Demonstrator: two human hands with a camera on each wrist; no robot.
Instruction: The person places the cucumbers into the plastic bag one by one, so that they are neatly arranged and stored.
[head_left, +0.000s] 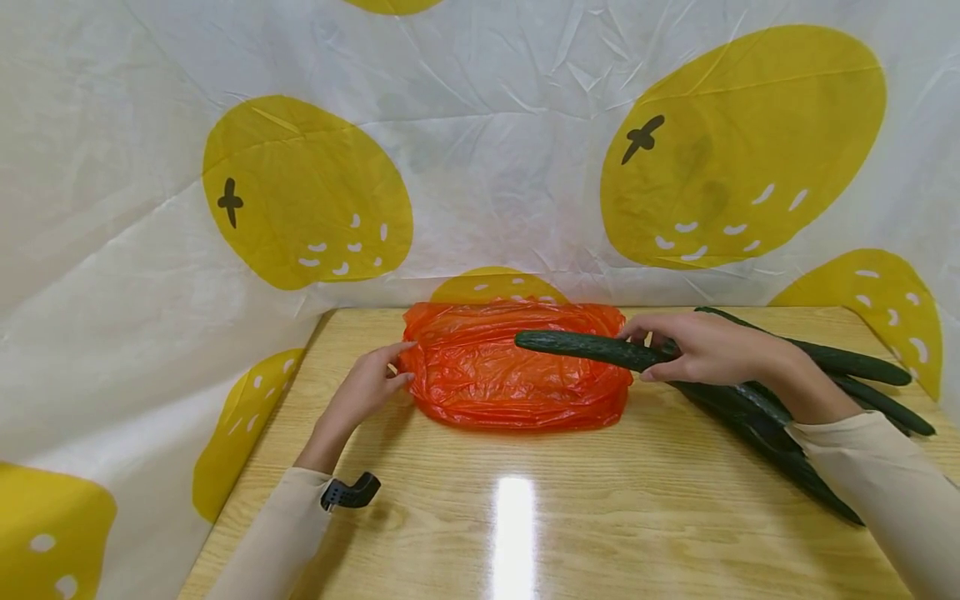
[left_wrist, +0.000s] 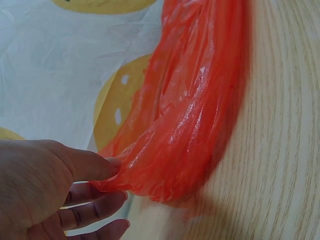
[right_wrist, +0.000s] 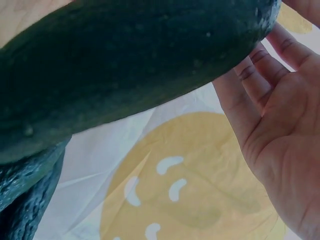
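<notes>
A thin red plastic bag (head_left: 510, 382) lies spread on the table with its rim gathered into a wall around it. At its left end, my left hand (head_left: 369, 385) pinches the rim; the left wrist view shows the thumb and fingers on the crumpled plastic (left_wrist: 185, 120). My right hand (head_left: 708, 348) grips a long dark green cucumber (head_left: 573, 345) near its right end. The cucumber's free end points left, over the bag. In the right wrist view the cucumber (right_wrist: 130, 65) hides the fingertips.
Several more cucumbers (head_left: 765, 425) lie in a pile at the right, partly under my right forearm. The wood-grain table (head_left: 420, 517) meets a white cloth (head_left: 487, 192) with yellow fruit prints at the back and left. A black band (head_left: 351, 492) is on my left wrist.
</notes>
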